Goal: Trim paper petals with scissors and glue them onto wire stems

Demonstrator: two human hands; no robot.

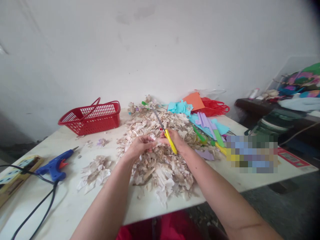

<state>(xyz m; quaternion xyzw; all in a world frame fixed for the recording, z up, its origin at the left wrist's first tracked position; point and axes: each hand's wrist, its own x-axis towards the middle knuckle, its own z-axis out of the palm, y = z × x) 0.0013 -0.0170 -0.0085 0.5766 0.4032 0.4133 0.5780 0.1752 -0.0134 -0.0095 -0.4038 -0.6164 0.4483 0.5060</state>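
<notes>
My right hand (177, 139) is closed around a pair of scissors by the yellow handle (171, 142). The long grey blade (158, 117) points up and away, to the left. Close beside it, my left hand (140, 146) is closed, its fingertips pinching a small pale scrap of crumpled paper (158, 144). That scrap partly hides behind the fingers. Both hands hover over a wide heap of crumpled beige and white paper pieces (160, 166). A smaller clump of the paper (96, 171) lies left of my left forearm.
A red plastic basket (100, 120) stands at the back left. On the left lie a blue glue gun (56, 165) with its black cable and a power strip (18, 173). Orange paper (193, 101), turquoise paper (180, 107), lilac strips (206, 121) and a red bag (215, 107) lie at the back right.
</notes>
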